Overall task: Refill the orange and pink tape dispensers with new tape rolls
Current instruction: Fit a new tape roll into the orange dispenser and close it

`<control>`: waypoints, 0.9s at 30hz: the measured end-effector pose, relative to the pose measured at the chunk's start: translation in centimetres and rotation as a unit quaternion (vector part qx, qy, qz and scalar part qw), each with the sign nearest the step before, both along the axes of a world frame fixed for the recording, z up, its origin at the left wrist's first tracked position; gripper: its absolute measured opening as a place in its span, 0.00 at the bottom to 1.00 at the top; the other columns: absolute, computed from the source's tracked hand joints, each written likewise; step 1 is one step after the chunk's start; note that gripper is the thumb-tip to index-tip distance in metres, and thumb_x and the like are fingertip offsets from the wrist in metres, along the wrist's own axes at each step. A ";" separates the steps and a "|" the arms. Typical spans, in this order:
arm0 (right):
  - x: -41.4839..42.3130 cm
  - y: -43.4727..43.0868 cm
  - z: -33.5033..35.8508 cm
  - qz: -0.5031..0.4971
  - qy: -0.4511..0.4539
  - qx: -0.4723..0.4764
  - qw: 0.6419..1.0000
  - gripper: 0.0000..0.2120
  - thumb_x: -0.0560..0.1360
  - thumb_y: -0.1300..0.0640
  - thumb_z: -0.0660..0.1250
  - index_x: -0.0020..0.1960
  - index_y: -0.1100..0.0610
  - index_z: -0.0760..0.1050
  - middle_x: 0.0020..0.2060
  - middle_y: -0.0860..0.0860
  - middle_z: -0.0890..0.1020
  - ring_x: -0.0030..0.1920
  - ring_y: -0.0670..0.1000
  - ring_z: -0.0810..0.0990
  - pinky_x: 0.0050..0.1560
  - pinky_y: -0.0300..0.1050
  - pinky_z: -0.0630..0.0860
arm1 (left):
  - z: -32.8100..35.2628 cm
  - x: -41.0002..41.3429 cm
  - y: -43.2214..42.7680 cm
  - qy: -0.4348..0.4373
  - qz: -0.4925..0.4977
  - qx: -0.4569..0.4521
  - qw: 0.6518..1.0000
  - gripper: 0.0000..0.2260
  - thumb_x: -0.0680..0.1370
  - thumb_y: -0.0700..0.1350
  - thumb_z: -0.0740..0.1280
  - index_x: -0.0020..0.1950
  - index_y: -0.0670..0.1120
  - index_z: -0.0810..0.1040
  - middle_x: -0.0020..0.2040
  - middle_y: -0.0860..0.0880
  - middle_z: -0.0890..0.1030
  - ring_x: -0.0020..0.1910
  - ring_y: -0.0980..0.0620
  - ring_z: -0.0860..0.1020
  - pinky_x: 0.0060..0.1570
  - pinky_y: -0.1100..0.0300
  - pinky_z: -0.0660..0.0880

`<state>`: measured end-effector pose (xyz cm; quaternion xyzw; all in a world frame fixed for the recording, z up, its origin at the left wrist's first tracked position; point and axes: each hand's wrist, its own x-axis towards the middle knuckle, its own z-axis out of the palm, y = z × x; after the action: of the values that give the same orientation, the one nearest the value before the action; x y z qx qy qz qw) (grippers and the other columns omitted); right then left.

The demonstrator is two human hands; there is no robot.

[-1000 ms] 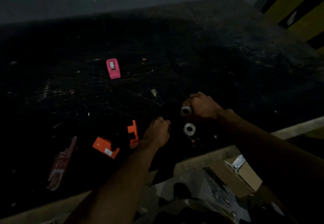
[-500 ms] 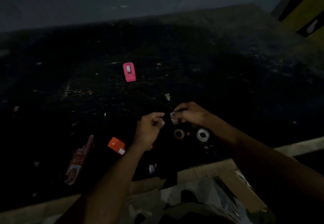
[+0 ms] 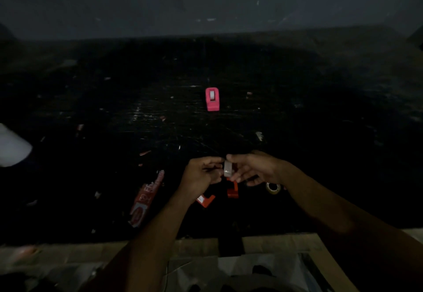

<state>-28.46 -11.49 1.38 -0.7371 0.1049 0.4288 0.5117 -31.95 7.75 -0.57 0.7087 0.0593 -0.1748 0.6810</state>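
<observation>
The scene is very dark. A pink tape dispenser (image 3: 212, 98) stands alone on the black table, far from my hands. Two orange dispenser pieces lie below my hands: one (image 3: 232, 189) upright-looking, the other (image 3: 205, 200) flat, partly hidden by my left wrist. My right hand (image 3: 254, 170) grips a white tape roll (image 3: 228, 168) held on edge above the table. My left hand (image 3: 202, 173) is pinched at the roll's left side, touching it. A second tape roll (image 3: 272, 187) lies flat on the table just right of my right hand.
A red printed wrapper (image 3: 146, 198) lies left of my left arm. A pale object (image 3: 12, 146) sits at the far left edge. The table's light front edge (image 3: 57, 252) runs below, with a cardboard box (image 3: 315, 259) and white plastic beneath. Small scraps dot the table.
My right hand lifted the white roll off the table and both hands came together on it. One roll stays on the table. The camera panned left.
</observation>
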 end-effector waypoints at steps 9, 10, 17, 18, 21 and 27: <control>-0.3 0.7 -0.6 -0.007 0.018 -0.027 0.999 0.31 0.67 0.29 0.62 0.47 0.56 0.83 0.44 0.53 0.87 0.39 0.48 0.82 0.37 0.42 0.68 | -1.1 -0.6 0.9 0.015 -0.044 -0.066 0.997 0.22 0.70 0.30 0.70 0.56 0.54 0.82 0.49 0.50 0.86 0.47 0.52 0.84 0.45 0.60 0.80; -0.3 0.8 -0.6 -0.004 0.017 -0.030 0.999 0.32 0.66 0.28 0.61 0.44 0.55 0.84 0.43 0.53 0.87 0.38 0.48 0.83 0.36 0.41 0.67 | -1.1 -0.6 0.8 0.007 -0.043 -0.066 0.997 0.21 0.70 0.31 0.72 0.57 0.53 0.82 0.49 0.49 0.86 0.47 0.52 0.84 0.45 0.60 0.80; 0.7 -0.1 -1.5 -0.009 -0.135 -0.183 0.974 0.22 0.74 0.41 0.64 0.38 0.60 0.81 0.31 0.52 0.84 0.35 0.50 0.81 0.40 0.42 0.75 | -1.1 -0.4 1.4 -0.005 -0.033 -0.048 0.998 0.16 0.71 0.33 0.73 0.51 0.53 0.83 0.53 0.46 0.83 0.47 0.56 0.83 0.42 0.64 0.79; 0.8 -0.6 -1.8 -0.006 -0.188 -0.208 0.960 0.12 0.73 0.50 0.69 0.42 0.60 0.79 0.34 0.52 0.83 0.38 0.50 0.80 0.40 0.41 0.75 | -1.1 -0.3 1.7 0.001 -0.023 -0.042 0.999 0.16 0.71 0.34 0.73 0.51 0.53 0.83 0.54 0.46 0.82 0.48 0.55 0.83 0.41 0.64 0.79; 0.1 -1.1 -2.6 0.024 -0.209 -0.183 0.960 0.21 0.67 0.61 0.74 0.57 0.55 0.72 0.47 0.54 0.78 0.46 0.50 0.77 0.46 0.43 0.75 | -1.3 0.0 2.8 0.029 -0.004 -0.048 0.998 0.18 0.71 0.34 0.72 0.57 0.50 0.80 0.55 0.44 0.82 0.51 0.48 0.83 0.42 0.62 0.79; -0.7 0.5 -4.5 0.070 -0.174 -0.116 0.975 0.43 0.62 0.55 0.78 0.71 0.45 0.61 0.57 0.49 0.70 0.56 0.50 0.73 0.51 0.41 0.73 | -2.0 0.1 4.0 0.057 0.013 -0.121 0.991 0.18 0.72 0.30 0.70 0.57 0.48 0.80 0.55 0.41 0.83 0.53 0.46 0.83 0.47 0.57 0.81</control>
<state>-29.14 -11.02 -3.07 -0.8605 0.0114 0.3135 0.4015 -31.87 11.77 -2.55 0.6091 0.0857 -0.2124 0.7593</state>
